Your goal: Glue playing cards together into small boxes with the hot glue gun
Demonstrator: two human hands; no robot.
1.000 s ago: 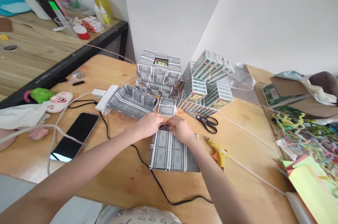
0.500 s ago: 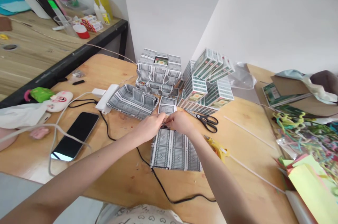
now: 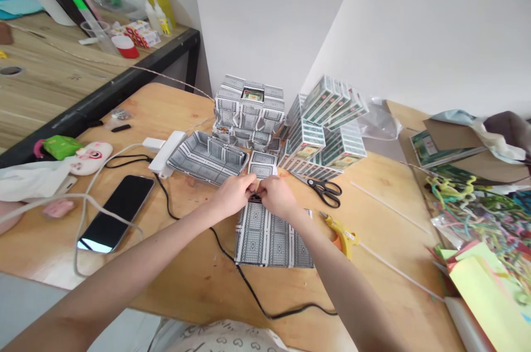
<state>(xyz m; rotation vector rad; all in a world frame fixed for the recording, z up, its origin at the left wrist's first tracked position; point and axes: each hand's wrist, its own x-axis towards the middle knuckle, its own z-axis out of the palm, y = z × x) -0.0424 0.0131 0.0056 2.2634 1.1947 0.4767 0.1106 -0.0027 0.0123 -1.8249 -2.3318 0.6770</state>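
Both hands pinching, probably a small card | card panel flat, seams pointing away

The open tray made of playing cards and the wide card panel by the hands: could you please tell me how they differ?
The tray has raised sides, whereas the panel looks flat. The tray sits beside the white power strip, while the panel lies nearer the camera. Both show grey patterned card backs.
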